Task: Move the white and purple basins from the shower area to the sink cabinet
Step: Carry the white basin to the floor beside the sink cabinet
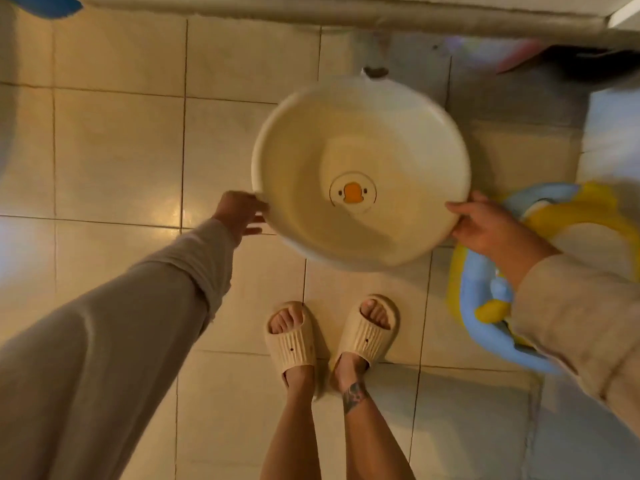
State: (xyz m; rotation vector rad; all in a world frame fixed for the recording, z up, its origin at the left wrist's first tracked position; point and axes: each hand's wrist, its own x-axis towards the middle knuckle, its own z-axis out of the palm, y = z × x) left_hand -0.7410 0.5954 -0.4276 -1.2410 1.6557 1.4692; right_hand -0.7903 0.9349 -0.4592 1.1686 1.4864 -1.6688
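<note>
A round white basin (388,140) with a duck face printed on its bottom hangs above the tiled floor, just ahead of my feet. My left hand (239,211) grips its left rim and my right hand (485,225) grips its right rim, thumb over the edge. The basin is empty and tilts slightly toward me. No purple basin shows in the head view.
A blue and yellow inflatable tub (491,306) lies on the floor at the right, partly under my right sleeve. A grey ledge (346,19) runs along the top, with a drain pipe (375,69) below it. My feet in beige slippers (294,337) stand on cream tiles.
</note>
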